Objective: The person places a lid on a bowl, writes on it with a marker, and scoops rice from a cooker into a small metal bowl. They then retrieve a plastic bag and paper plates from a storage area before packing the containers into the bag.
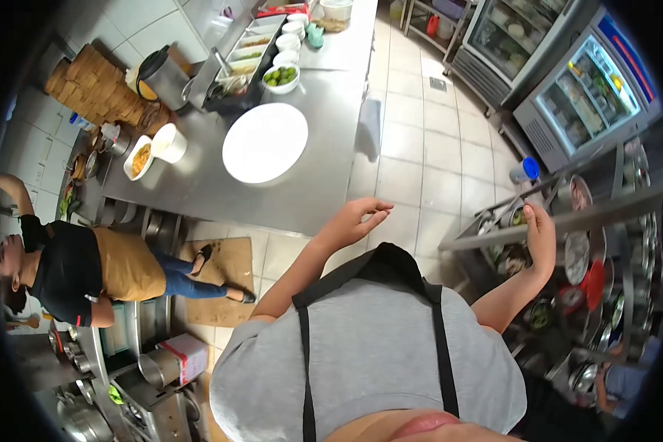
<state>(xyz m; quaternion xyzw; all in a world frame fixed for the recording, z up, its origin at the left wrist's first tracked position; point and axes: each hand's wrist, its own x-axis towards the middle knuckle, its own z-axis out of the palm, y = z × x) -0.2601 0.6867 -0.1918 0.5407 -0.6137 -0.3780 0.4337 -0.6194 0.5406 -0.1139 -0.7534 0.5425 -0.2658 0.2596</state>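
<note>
My left hand (355, 222) is held in the air in front of my waist, close to the corner of the steel counter (324, 177). Its fingers are loosely bent and apart, with nothing in them. To the right, my right hand (540, 239) is raised with its fingers extended, and it overlaps the metal rail (589, 219) of a rack. No object shows in that hand. A large white oval plate (265, 143) lies on the counter, beyond my left hand.
A bowl of green limes (280, 76) and a topping tray (247, 55) stand behind the plate. White containers (170, 144) sit at its left. Another person (99, 265) stands at left. Fridges (586, 88) line the far right; a blue-lidded tub (524, 171) is nearer.
</note>
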